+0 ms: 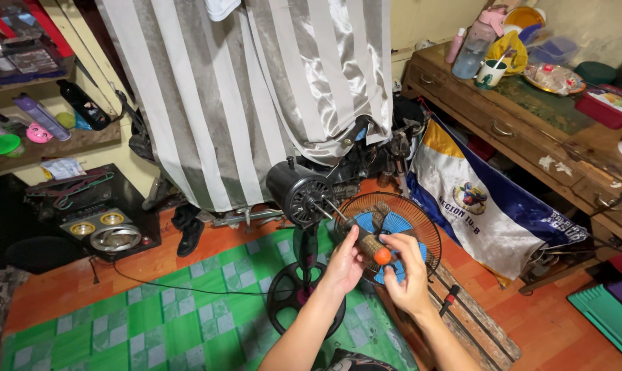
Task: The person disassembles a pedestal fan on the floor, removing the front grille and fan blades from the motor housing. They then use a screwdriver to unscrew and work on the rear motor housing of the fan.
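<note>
Behind everything hangs a grey striped curtain (256, 89), above a green checked floor mat (153, 323). On the mat stands a stripped fan: black motor (301, 192) on its stand (304, 288), wire guard (410, 220) beside. Left hand (343, 264) and right hand (407, 275) both have fingers clamped on what looks like a screwdriver (371, 247), orange-tipped, before the guard.

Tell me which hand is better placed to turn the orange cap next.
Probably the right hand: its fingertips already touch the orange cap. The left hand grips the part behind it.
</note>
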`<action>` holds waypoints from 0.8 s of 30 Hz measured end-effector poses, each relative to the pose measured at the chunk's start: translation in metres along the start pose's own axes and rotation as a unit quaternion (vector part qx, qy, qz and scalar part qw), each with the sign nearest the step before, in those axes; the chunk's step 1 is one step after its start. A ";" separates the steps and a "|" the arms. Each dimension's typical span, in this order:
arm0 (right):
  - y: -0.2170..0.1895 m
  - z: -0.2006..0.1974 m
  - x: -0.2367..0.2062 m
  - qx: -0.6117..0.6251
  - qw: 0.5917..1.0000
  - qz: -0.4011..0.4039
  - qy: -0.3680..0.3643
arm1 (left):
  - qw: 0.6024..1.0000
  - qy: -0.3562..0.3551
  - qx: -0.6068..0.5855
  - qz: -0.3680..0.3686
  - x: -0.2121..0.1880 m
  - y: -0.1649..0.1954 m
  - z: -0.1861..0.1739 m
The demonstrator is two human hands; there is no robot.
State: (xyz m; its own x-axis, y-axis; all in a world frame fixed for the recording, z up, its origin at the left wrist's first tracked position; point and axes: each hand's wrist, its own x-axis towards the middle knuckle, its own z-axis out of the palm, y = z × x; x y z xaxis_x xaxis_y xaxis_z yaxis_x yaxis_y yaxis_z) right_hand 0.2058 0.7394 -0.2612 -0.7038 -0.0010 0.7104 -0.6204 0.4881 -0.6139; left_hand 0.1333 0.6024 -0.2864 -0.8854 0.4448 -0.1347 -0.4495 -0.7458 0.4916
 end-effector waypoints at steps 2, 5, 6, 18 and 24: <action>0.004 0.000 -0.005 -0.009 0.998 0.066 0.002 | 1.000 -0.009 0.005 0.001 0.000 -0.001 0.000; 0.010 0.008 -0.011 -0.039 0.982 0.183 0.003 | 1.000 -0.004 0.015 -0.004 0.000 -0.001 0.001; 0.011 0.011 -0.012 -0.031 0.980 0.196 0.005 | 1.000 -0.003 0.015 -0.001 0.000 -0.002 0.002; -0.019 0.000 0.009 -0.091 0.994 0.052 -0.018 | 1.000 0.002 -0.015 -0.026 -0.007 0.010 0.009; -0.023 -0.004 0.012 -0.128 0.991 0.020 -0.038 | 0.998 -0.026 -0.051 -0.002 0.001 0.006 0.000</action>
State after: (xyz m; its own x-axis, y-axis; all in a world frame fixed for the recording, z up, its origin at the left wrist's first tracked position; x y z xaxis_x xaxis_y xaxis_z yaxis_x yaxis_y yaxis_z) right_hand 0.2132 0.7318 -0.2375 -0.7566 -0.0379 0.6528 -0.4893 0.6950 -0.5268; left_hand 0.1300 0.5981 -0.2836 -0.8770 0.4720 -0.0901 -0.4658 -0.7889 0.4008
